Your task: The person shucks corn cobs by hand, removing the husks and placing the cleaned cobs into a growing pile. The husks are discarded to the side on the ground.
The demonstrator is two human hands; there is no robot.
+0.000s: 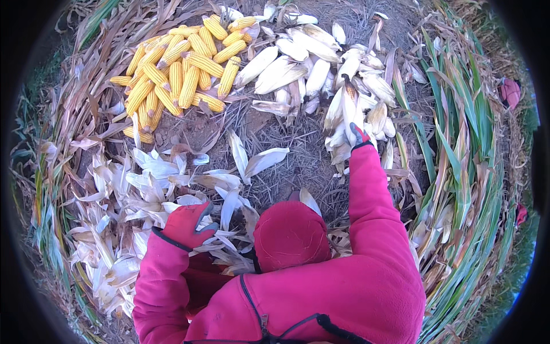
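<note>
My right hand (360,136), in a red and grey glove, reaches forward at the end of a stretched arm. Its fingers are closed on the lower end of an ear of corn (350,106) in pale husk, with some orange kernels showing near the tip. This ear lies at the near edge of a heap of unhusked corn ears (315,51). My left hand (186,225), in a red glove, is held over loose dry husks (152,172). Its thumb and fingers stand apart with nothing between them.
At the far left lies a pile of bare yellow corn cobs (183,69). Green and dry corn stalks (464,149) curve along the right side, with more at the left. Straw-strewn soil (286,129) lies in the middle. A rounded red shape (292,235) sits before my jacket.
</note>
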